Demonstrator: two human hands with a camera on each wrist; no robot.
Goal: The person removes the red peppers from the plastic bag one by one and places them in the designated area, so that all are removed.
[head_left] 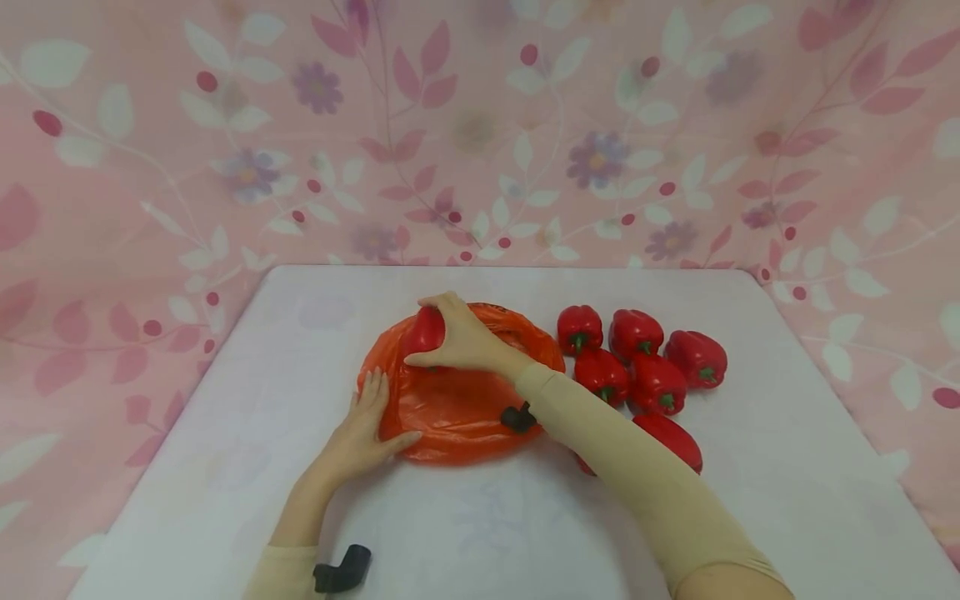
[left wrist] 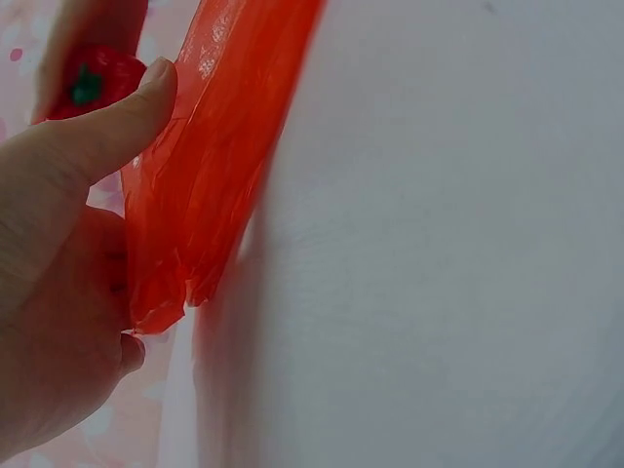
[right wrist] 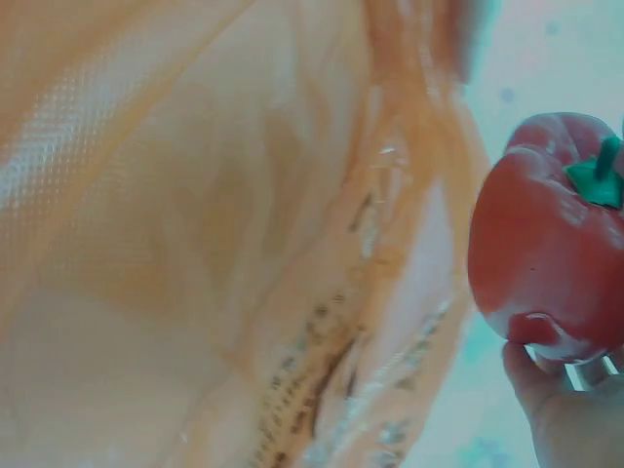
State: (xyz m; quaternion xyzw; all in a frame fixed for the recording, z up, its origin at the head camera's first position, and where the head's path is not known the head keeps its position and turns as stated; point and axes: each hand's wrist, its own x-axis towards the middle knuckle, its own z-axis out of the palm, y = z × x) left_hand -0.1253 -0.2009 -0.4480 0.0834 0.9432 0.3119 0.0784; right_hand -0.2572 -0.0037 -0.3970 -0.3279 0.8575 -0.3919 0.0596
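Note:
An orange plastic bag [head_left: 457, 404] lies on the table with its mouth spread wide. My right hand [head_left: 471, 340] grips a red bell pepper [head_left: 425, 330] over the bag's far left part. Its green stem [right wrist: 597, 180] shows in the right wrist view. My left hand [head_left: 362, 440] rests against the bag's left rim, fingers spread and fairly straight. Seen from the left wrist, the left thumb [left wrist: 127, 117] lies along the bag's edge; some of the other fingers are hidden behind the plastic.
Several red bell peppers [head_left: 657, 383] lie to the right of the bag. The right sleeve [head_left: 622, 454] partly covers the nearest ones. A white cloth [head_left: 225, 467] covers the table, and a pink floral curtain [head_left: 480, 125] hangs behind it.

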